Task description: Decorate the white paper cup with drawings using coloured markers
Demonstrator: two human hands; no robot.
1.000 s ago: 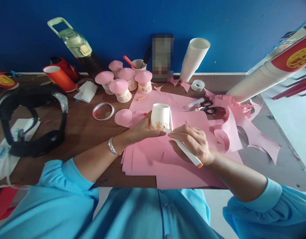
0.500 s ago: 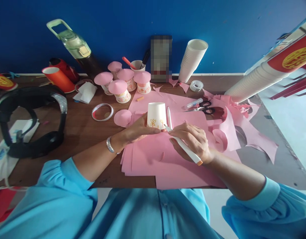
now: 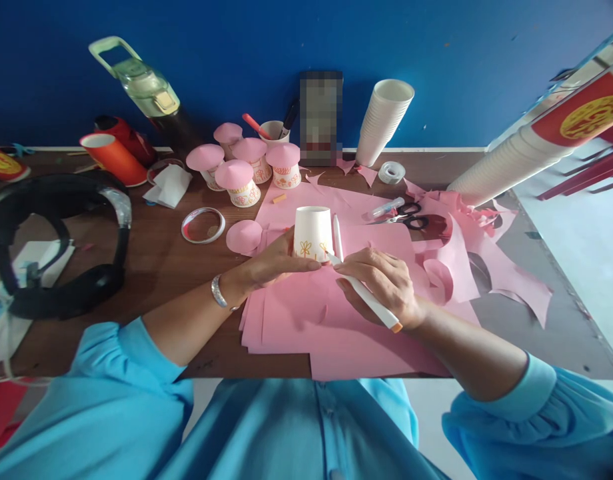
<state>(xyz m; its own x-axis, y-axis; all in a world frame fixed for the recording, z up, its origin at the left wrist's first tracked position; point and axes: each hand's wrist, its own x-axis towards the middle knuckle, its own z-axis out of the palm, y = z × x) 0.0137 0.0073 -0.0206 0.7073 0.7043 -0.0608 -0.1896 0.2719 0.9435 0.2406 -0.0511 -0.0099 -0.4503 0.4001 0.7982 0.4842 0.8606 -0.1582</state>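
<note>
An upside-down white paper cup with small orange flowers drawn low on its side stands on pink paper sheets. My left hand grips the cup at its lower left. My right hand holds a white marker with an orange end, its tip touching the cup's lower right. A white marker cap lies just right of the cup.
Several pink-topped decorated cups stand behind, beside a pen cup. Stacked white cups, a tape roll, scissors, a glue stick, pink scraps, a pink disc, a tape ring, black headset, orange cup, bottle.
The cup has turned slightly under my left hand and the marker tip has shifted along its lower edge. The marker cap beside the cup has come into view.
</note>
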